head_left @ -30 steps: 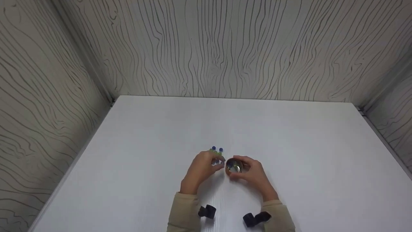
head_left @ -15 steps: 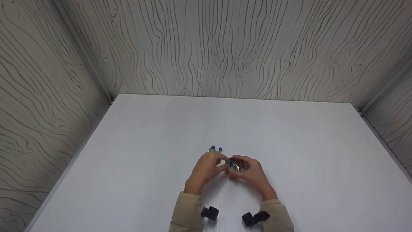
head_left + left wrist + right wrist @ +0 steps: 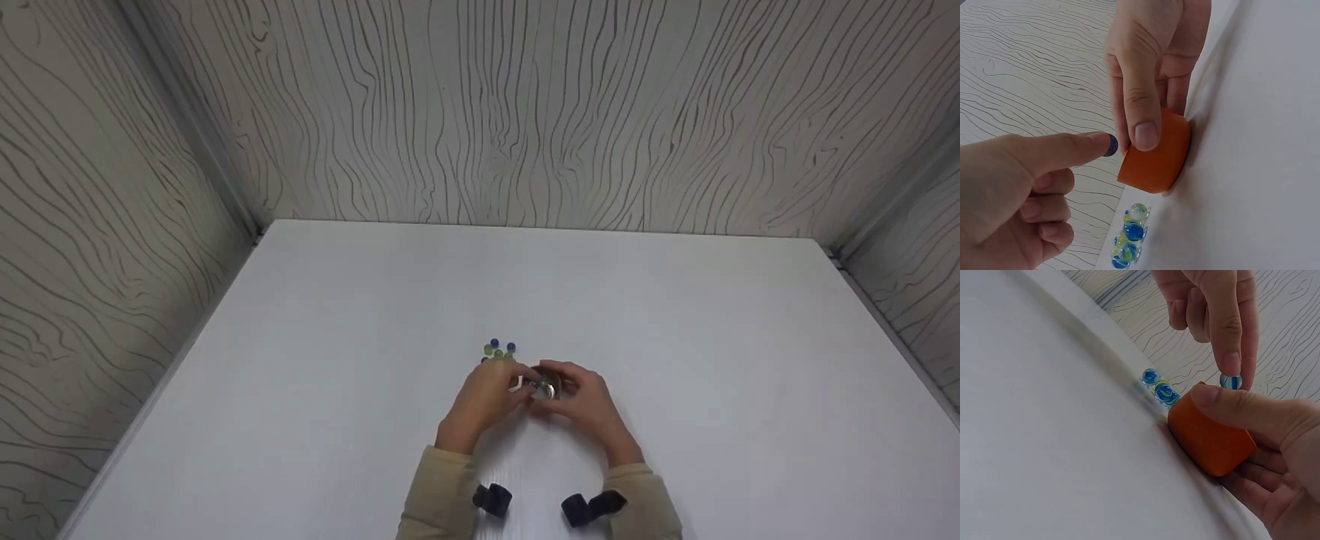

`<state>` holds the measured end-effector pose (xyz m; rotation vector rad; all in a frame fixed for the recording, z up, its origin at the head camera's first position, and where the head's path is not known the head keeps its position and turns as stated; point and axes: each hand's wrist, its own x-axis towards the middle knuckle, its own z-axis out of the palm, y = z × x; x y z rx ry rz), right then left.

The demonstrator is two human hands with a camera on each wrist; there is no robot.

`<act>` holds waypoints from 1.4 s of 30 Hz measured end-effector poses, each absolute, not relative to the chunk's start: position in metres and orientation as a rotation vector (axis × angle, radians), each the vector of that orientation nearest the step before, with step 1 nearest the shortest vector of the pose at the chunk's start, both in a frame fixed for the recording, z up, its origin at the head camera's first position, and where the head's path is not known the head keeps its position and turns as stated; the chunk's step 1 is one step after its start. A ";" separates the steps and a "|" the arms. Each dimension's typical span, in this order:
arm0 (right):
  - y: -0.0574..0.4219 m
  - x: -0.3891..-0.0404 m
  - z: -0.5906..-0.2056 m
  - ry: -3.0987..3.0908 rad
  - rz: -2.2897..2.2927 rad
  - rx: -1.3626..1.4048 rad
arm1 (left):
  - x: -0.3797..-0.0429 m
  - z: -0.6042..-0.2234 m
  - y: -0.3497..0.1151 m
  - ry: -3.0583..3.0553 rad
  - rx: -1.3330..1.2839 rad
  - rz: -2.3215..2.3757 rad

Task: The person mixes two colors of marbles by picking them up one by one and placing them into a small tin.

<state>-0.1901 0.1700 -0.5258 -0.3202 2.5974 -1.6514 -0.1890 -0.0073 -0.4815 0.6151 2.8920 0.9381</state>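
Observation:
My right hand (image 3: 592, 401) holds a small orange bowl (image 3: 1162, 169), thumb on one side and fingers on the other. Its inside looks shiny in the head view. Between thumb and index finger, my left hand (image 3: 484, 397) pinches a clear glass marble (image 3: 1231, 381) with blue in it, above the bowl's rim. The left hand's other fingers are curled in. Several blue and green-yellow marbles (image 3: 1134, 231) lie grouped on the white table beside the bowl, partly behind the left hand in the head view. What the bowl contains is mostly hidden now.
The white table (image 3: 337, 337) reaches back to a wood-grain patterned wall (image 3: 480, 112), with similar panels on both sides. A black camera mount (image 3: 493, 500) sits at the left sleeve and another mount (image 3: 592, 510) at the right one.
From beside the bowl, my left hand has moved right to its rim with the marble. More of the table marbles show behind it. My right hand and the bowl stay nearly still.

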 end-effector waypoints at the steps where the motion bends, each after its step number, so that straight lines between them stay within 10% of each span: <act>1: 0.170 -0.190 -0.526 2.599 -1.649 -0.319 | -0.189 -0.482 -0.007 2.894 0.618 0.937; 42: 0.170 -0.189 -0.524 2.615 -1.622 -0.281 | -0.193 -0.487 -0.010 2.873 0.587 0.982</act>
